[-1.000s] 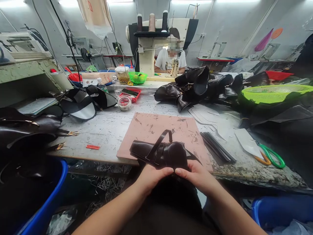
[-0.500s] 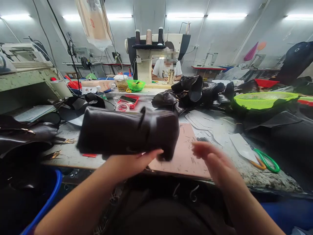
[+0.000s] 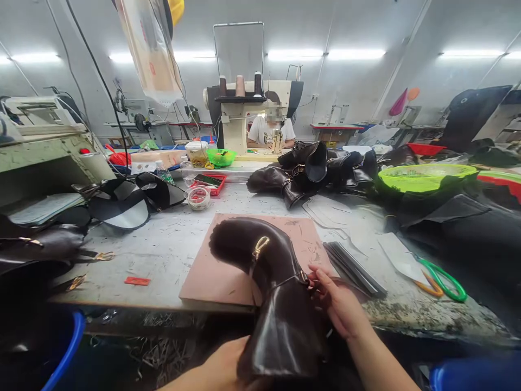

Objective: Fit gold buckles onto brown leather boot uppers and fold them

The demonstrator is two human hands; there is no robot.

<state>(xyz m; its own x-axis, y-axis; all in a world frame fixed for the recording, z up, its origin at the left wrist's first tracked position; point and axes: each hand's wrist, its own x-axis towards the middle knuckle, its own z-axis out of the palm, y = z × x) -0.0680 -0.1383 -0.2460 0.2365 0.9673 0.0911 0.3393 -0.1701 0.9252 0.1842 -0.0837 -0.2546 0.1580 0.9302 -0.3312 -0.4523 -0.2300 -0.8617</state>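
Boot upper (image 3: 280, 307) curves, glossy, with gold-coloured clasp (image 3: 259, 247).

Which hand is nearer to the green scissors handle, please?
Right. The right hand is left of the green handle, beside the boot upper; the left hand is farther left, at its shaft.

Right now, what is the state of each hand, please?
Left hand: holding the dark boot by its shaft, fingers hidden.
Right hand: partly curled at the boot's metal fitting; grip cannot be told.
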